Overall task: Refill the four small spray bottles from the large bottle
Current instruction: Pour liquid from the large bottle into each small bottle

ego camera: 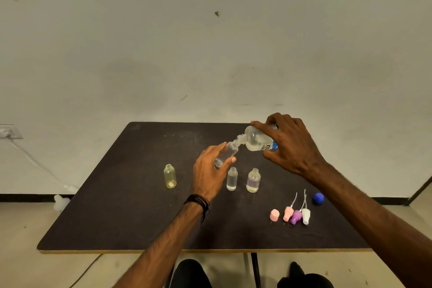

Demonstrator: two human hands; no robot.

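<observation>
**Both hands hold bottles mouth to mouth above the table**

Left hand [211, 172] grips a small clear spray bottle [225, 153], tilted, neck up to the right. Right hand [289, 145] grasps the large bottle [256, 139], tipped over so its mouth meets the small one's neck; clear liquid sits inside it. Near these, three open small bottles stand upright on the dark table [117, 217]: a yellowish bottle [170, 176] at left, a slim clear bottle [232, 179] and a rounder clear bottle [253, 180], each holding some liquid. Spray tops [295, 214] and a blue cap [318, 198] lie near right.
</observation>
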